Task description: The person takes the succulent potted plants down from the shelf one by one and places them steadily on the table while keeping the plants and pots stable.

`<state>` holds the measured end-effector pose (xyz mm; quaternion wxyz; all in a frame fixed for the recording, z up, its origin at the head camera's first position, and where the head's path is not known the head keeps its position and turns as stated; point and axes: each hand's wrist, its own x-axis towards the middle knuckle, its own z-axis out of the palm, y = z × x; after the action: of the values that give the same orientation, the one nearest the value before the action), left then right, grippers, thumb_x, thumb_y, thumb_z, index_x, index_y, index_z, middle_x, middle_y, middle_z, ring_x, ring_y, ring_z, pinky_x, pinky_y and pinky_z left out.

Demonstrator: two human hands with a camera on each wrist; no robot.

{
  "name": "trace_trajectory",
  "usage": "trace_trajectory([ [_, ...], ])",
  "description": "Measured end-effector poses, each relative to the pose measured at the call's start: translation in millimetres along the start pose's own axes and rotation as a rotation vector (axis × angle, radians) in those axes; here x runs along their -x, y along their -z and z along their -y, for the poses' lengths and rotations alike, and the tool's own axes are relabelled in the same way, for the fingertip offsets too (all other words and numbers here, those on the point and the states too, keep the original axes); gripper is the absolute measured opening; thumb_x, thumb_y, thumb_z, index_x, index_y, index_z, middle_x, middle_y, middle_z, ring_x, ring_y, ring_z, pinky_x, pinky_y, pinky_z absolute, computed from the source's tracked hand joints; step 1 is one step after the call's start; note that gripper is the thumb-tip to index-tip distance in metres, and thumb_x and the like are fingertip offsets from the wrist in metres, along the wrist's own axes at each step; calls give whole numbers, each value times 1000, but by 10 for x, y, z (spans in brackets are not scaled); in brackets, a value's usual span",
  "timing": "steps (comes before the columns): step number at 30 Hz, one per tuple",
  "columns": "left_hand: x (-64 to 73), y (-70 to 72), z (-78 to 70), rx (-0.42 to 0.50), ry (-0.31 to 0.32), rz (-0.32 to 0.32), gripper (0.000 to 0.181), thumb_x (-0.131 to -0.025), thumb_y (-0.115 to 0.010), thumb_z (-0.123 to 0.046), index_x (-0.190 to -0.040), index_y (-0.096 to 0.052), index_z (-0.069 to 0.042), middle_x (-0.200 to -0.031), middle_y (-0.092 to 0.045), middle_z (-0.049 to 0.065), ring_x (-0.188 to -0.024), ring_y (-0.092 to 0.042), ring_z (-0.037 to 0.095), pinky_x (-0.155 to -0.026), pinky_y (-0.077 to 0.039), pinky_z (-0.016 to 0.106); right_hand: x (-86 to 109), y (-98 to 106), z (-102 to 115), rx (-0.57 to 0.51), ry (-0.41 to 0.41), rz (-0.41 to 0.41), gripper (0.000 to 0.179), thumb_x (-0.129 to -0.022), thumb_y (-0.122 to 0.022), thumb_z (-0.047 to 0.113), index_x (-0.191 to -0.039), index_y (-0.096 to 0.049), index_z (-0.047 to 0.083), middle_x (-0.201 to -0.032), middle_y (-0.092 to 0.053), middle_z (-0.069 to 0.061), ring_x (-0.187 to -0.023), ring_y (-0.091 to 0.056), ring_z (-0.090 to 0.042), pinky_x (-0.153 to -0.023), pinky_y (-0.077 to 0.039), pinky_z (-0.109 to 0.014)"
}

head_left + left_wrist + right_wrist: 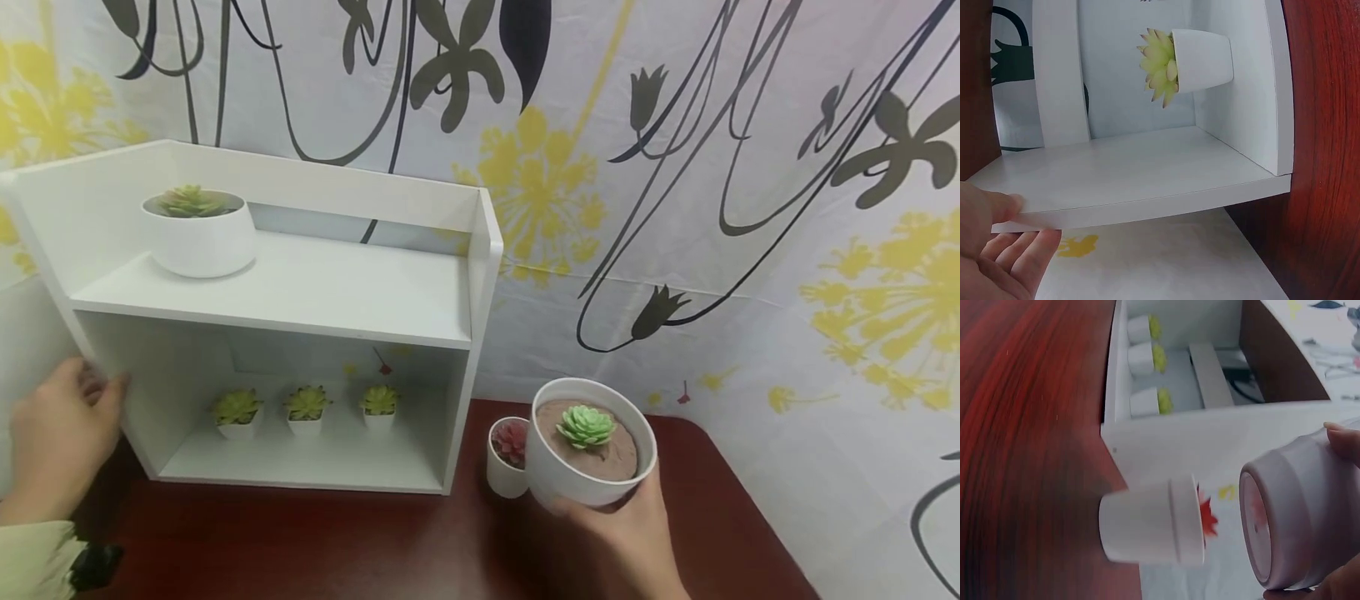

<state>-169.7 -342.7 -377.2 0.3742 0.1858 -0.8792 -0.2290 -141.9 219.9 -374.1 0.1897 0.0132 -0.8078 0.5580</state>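
Observation:
My left hand point(66, 437) pinches the left side panel point(1141, 181) of a small white shelf unit point(288, 321); in the left wrist view the thumb lies on the panel's inner face and the fingers on its outer one. A large white pot with a green succulent point(587, 427) is in my right hand point(633, 529), raised above the table and tilted toward me. The right wrist view catches this pot's underside point(1255, 528). Close behind it, a smaller white pot with a red succulent point(507, 479) stands on the table, partly covered in the head view.
On the upper shelf sits a wide white bowl with a succulent point(198, 242). Three small potted succulents point(306, 421) line the lower compartment. The dark red table point(360, 546) ends at right against a patterned cloth backdrop point(750, 275).

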Motion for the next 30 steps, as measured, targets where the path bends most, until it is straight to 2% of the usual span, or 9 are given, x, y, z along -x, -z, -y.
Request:
trace_trajectory([
  [2,6,-2,8,3,-3,-2,23,-96,-61,-7,-98,-53,15,-97,-63,44,-85,-64,58,-67,-50,64,-35,51,-66,39,-17,-27,121,-58,-98,8,-153,-28,37,-143,-47,11,-126,-49,-6,-97,-41,-9],
  [7,17,18,-7,-1,15,3,22,-96,-61,-7,-96,-53,14,-95,-63,44,-83,-63,58,-60,-50,60,-131,143,-218,120,-43,-82,116,-61,-98,15,-153,-30,30,-141,-49,6,-122,-48,-3,-93,-38,-7],
  [9,17,24,-29,-15,29,10,22,-97,-60,-7,-97,-52,14,-94,-62,44,-81,-63,58,-56,-50,58,-171,160,-276,136,-47,-102,114,-62,-98,16,-154,-30,25,-142,-49,3,-121,-47,-3,-92,-36,-6],
  [13,17,18,-64,-32,51,18,24,-99,-59,-8,-102,-52,15,-97,-61,44,-84,-63,58,-59,-52,60,-239,171,-408,148,-75,-143,111,-65,-97,18,-153,-30,16,-143,-48,-3,-121,-45,-4,-92,-34,-6],
  [14,13,18,-62,-31,46,13,23,-98,-59,-8,-101,-52,14,-96,-62,44,-82,-63,58,-55,-51,58,-257,168,-448,154,-85,-153,110,-65,-96,18,-153,-30,14,-144,-48,-4,-122,-45,-6,-93,-34,-7],
  [19,8,19,-43,-16,12,-5,24,-97,-61,-8,-101,-54,15,-98,-63,45,-85,-64,59,-62,-52,63,-353,137,-673,174,-136,-179,111,-65,-96,24,-153,-30,9,-145,-49,-13,-126,-47,-17,-100,-34,-21],
  [21,19,22,-52,-13,12,-4,25,-97,-61,-7,-101,-54,16,-99,-63,45,-89,-64,60,-69,-51,66,-389,120,-768,173,-158,-175,112,-66,-96,27,-153,-29,9,-146,-49,-15,-128,-48,-22,-103,-35,-28],
  [27,32,45,-98,-23,28,3,25,-96,-61,-7,-102,-54,16,-100,-62,45,-91,-63,61,-71,-49,67,-460,63,-976,141,-230,-171,119,-64,-97,31,-157,-25,9,-149,-46,-19,-135,-44,-32,-112,-33,-48],
  [30,29,43,-89,-20,22,2,26,-96,-60,-8,-104,-54,16,-101,-63,45,-92,-64,61,-72,-50,67,-503,21,-1063,98,-235,-172,119,-64,-97,28,-157,-24,10,-150,-45,-17,-134,-44,-29,-112,-32,-42],
])
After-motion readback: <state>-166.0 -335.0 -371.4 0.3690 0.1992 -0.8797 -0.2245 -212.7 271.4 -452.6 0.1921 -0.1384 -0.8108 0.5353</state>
